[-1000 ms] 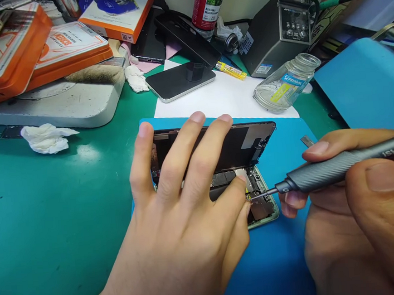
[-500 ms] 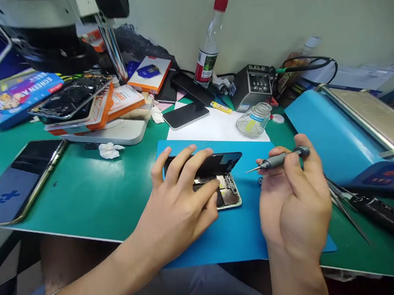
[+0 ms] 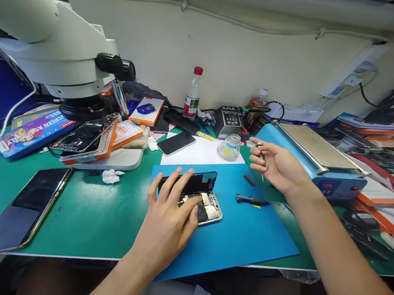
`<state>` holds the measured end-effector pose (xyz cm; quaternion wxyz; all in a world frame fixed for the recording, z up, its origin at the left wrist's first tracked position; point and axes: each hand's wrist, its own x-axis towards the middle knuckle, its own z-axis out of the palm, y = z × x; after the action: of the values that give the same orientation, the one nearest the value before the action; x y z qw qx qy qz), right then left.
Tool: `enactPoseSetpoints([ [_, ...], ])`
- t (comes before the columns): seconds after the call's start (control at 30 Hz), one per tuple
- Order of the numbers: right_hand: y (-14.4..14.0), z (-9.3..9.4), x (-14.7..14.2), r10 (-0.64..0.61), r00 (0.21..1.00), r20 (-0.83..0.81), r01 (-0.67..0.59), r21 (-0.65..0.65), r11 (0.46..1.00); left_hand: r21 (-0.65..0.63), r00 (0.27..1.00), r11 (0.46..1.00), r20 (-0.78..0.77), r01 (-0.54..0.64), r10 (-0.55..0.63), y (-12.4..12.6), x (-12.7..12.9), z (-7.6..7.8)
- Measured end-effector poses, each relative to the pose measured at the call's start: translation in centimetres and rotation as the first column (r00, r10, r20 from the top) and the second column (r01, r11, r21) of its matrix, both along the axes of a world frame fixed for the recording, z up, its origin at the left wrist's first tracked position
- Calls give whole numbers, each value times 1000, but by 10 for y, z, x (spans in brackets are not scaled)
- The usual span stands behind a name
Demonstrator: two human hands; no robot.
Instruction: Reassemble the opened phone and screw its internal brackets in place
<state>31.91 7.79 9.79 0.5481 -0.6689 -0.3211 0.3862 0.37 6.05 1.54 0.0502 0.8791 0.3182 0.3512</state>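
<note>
An opened phone [image 3: 213, 213] lies on the blue mat [image 3: 245, 239], its inner parts bare and its screen [image 3: 199, 182] tilted up along the far side. My left hand [image 3: 171, 213] is over it, with fingers reaching across the raised screen's top edge and the index finger on the inner parts. To the right, beyond the mat's edge, my right hand [image 3: 275, 164] is raised, fingers curled round a small screwdriver [image 3: 261, 157] whose tip points down. Another screwdriver [image 3: 252, 200] with a dark handle rests on the mat, near a small dark strip [image 3: 249, 180].
A microscope [image 3: 74, 61] overhangs stacked boxes and phone parts at the left. A large phone [image 3: 27, 208] lies front left. Behind the mat stand a glass jar [image 3: 229, 147], a bottle [image 3: 193, 95] and a black control box [image 3: 228, 121]. A blue heating plate [image 3: 320, 156] stands right.
My right hand has moved away from the phone, right and farther back, and the screwdriver now points down. My left hand stays on the phone. The head view has tilted up.
</note>
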Motion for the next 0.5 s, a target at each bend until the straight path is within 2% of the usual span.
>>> enactPoseSetpoints([
  [0.13, 35, 8, 16, 84, 953, 291, -36, -166, 985, -20, 999, 1000, 36, 17, -16, 1, -1, -1],
  [0.27, 60, -3, 16, 214, 845, 491, -73, -289, 954, -24, 997, 999, 70, 26, -25, 1, -3, -1],
  [0.4, 64, -11, 11, 305, 742, 597, -99, -353, 930, 2, 996, 1000, 81, 31, -31, 1, -5, -3],
  [0.5, 59, -8, 4, 345, 667, 660, -134, -349, 928, 14, 996, 999, 79, 31, -32, 1, -5, -5],
])
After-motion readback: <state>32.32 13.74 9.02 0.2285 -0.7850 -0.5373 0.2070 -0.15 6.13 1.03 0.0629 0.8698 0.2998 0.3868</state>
